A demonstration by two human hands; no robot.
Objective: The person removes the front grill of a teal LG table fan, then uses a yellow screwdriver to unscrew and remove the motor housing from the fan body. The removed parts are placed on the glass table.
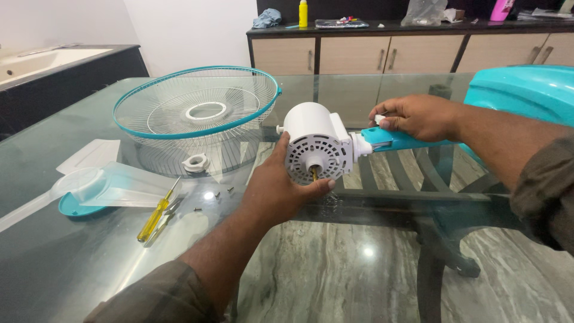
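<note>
Over the glass counter (72, 251), near its far edge, the left hand (281, 188) cups the white fan motor (317, 143) from below, grip clenched round it. The right hand (418, 116) grasps the teal neck (397, 139) beside it. A yellow screwdriver (156, 212), screws (215, 194) and wire guard (197, 101) lie toward the left edge.

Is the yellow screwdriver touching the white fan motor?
Apart. The head view shows the screwdriver lying on the glass table, well left of the motor.
</note>
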